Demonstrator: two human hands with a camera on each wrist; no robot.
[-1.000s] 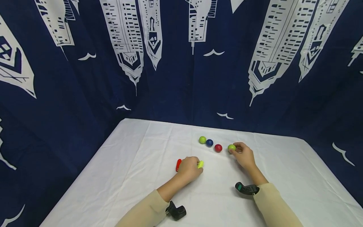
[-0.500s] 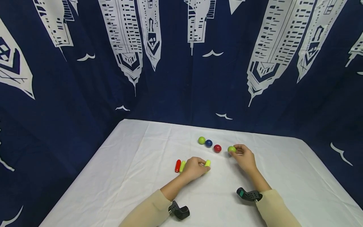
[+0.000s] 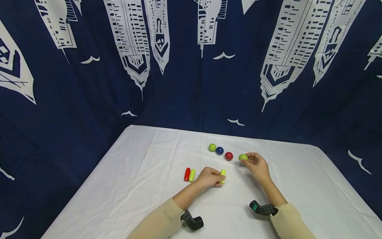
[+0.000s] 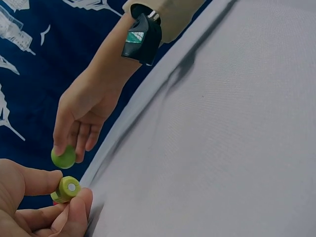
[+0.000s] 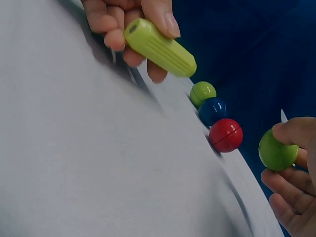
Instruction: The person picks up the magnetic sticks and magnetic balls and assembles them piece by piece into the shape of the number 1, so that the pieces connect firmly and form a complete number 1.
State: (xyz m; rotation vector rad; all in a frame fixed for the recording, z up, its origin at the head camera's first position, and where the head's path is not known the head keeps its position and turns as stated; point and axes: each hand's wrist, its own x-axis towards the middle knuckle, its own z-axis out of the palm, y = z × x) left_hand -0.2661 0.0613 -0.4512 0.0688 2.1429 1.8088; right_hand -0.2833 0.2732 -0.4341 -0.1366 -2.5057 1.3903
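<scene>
Left hand (image 3: 210, 178): thumb and fingers closed to a pinch on a yellow rod (image 5: 160, 48) (end-on to the left wrist view), over mid-worktop (image 3: 143, 172). Right hand (image 3: 259, 168): likewise pinching a green ball (image 3: 242, 157) toward far edge, near the red ball (image 3: 228, 156).

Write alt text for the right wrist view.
Left hand pinches a yellow-green stick up top; right hand holds a green ball at right. Between them, another green ball, blue ball and red ball line up on white cloth.
</scene>
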